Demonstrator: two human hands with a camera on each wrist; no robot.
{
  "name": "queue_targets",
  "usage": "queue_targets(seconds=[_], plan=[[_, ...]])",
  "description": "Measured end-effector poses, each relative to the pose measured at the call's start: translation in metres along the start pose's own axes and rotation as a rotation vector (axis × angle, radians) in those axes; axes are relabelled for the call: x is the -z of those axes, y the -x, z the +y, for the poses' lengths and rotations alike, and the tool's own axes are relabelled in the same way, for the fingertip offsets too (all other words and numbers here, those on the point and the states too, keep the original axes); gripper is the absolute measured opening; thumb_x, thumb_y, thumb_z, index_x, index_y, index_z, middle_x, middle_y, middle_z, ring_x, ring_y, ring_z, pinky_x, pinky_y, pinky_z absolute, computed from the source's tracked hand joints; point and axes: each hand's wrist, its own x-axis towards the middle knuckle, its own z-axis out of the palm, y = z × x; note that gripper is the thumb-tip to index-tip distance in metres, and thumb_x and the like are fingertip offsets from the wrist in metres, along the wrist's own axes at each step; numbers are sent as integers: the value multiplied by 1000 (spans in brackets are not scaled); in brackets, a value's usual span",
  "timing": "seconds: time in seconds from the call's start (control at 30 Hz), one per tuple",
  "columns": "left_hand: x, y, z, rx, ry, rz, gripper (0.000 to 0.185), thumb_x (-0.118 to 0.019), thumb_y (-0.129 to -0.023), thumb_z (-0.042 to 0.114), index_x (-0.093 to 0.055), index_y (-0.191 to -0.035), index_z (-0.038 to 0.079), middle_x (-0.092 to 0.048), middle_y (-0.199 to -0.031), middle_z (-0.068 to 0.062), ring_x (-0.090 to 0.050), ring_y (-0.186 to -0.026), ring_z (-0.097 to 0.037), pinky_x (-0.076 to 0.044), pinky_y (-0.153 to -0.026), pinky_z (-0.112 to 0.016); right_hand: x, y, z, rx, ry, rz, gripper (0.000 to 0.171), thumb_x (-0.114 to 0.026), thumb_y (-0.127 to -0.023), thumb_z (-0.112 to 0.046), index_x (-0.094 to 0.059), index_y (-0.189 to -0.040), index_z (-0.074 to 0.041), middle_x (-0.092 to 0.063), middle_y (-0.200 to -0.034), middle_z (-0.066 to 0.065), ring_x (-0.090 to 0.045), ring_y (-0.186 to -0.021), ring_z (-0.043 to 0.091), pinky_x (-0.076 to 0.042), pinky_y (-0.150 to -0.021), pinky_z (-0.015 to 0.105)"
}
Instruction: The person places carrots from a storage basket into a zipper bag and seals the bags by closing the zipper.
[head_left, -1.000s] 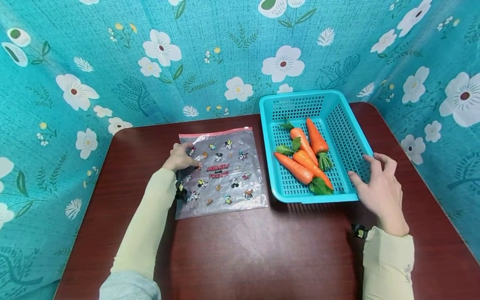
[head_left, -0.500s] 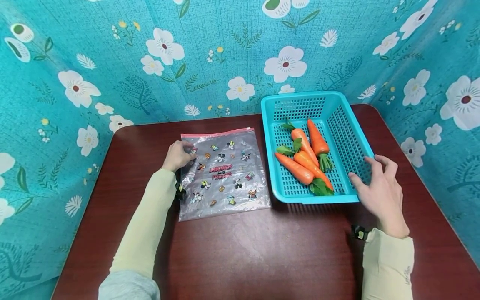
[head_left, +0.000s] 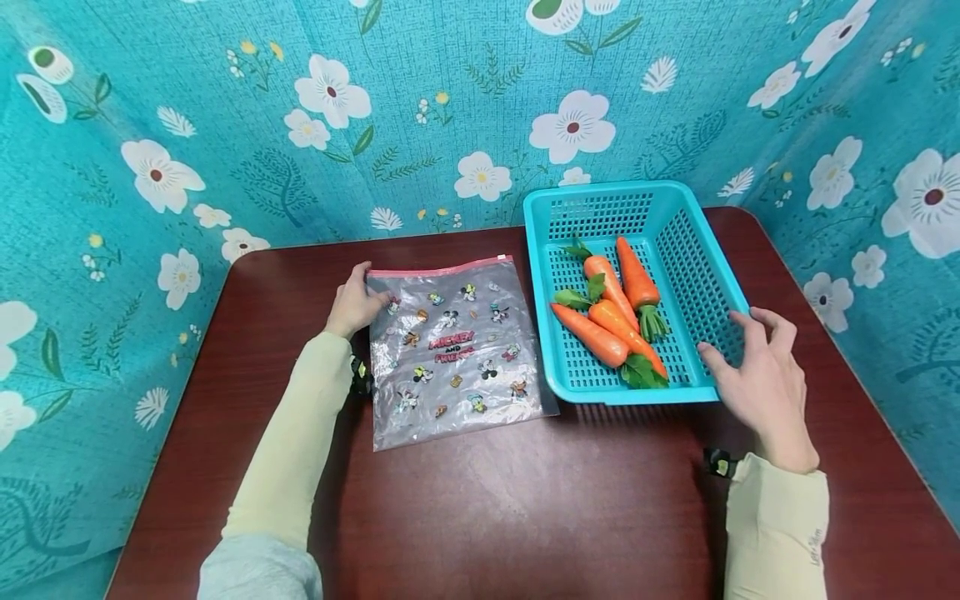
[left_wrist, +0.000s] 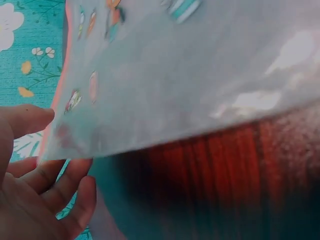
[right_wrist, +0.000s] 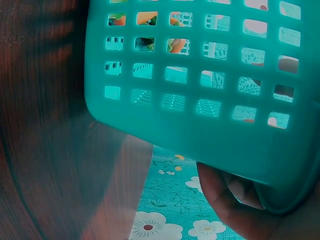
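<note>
Left hand [head_left: 355, 307] is pinching the clear, square plastic bag [head_left: 465, 392], centre-left, seemingly to position it; right hand [head_left: 765, 392] is gripping the rectangular turquoise plastic basket [head_left: 678, 395], probably needing release.

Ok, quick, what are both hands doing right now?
Left hand: holding the bag by a corner.
Right hand: holding the basket by its rim.

On the desk [head_left: 525, 500], the bag [head_left: 461, 387] lies right of the left grip [head_left: 354, 305] — the basket [head_left: 592, 396], carrots [head_left: 636, 277] in it, left of the right grip [head_left: 768, 387]; curtain [head_left: 420, 92] beyond both.
</note>
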Motion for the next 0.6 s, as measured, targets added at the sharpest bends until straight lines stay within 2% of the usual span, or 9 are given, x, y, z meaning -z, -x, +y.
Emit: queue_targets(seconds=[0.13, 0.27, 0.4, 0.47, 0.6], plan=[[2, 1, 2, 7, -2, 27, 47, -60, -90, 17, -48, -133, 3, -62, -96, -17, -57, -83, -26, -47, -76, -39, 1, 1, 0, -5, 0, -2, 67, -53, -95, -36, -29, -150, -6, -16, -154, 20, -44, -103, 49, -37, -79, 61], [6, 3, 2, 9, 16, 33, 31, -58, -90, 12, -54, -119, 4, -61, -102, -18, -52, -85, -27, -44, -74, -36, 0, 1, 0, 0, -2, -4, 66, -53, -95, -36, -30, -150, -6, -16, -154, 20, -45, -102, 49, -37, -79, 61], [11, 6, 4, 10, 40, 35, 20, -61, -91, 10, -57, -109, 3, -59, -97, -18, -51, -82, -28, -44, -67, -34, -1, 0, -1, 16, -4, -6, 66, -53, -95, -37, -31, -149, -6, -16, -154, 19, -46, -101, 48, -37, -78, 61], [13, 6, 5, 1, 51, 28, 19, -61, -90, 8, -56, -108, 3, -57, -95, -17, -51, -81, -28, -44, -66, -33, 0, -1, -1, 18, -4, -6, 66, -53, -95, -37, -30, -149, -6, -16, -154, 19, -46, -101, 48, -37, -78, 61], [14, 7, 11, -19, 52, -13, 32, -56, -91, 7, -54, -123, 4, -54, -96, -16, -49, -79, -26, -42, -66, -32, 1, 0, -1, 10, -4, -4, 67, -53, -95, -36, -30, -150, -6, -15, -154, 19, -46, -103, 49, -37, -79, 61]])
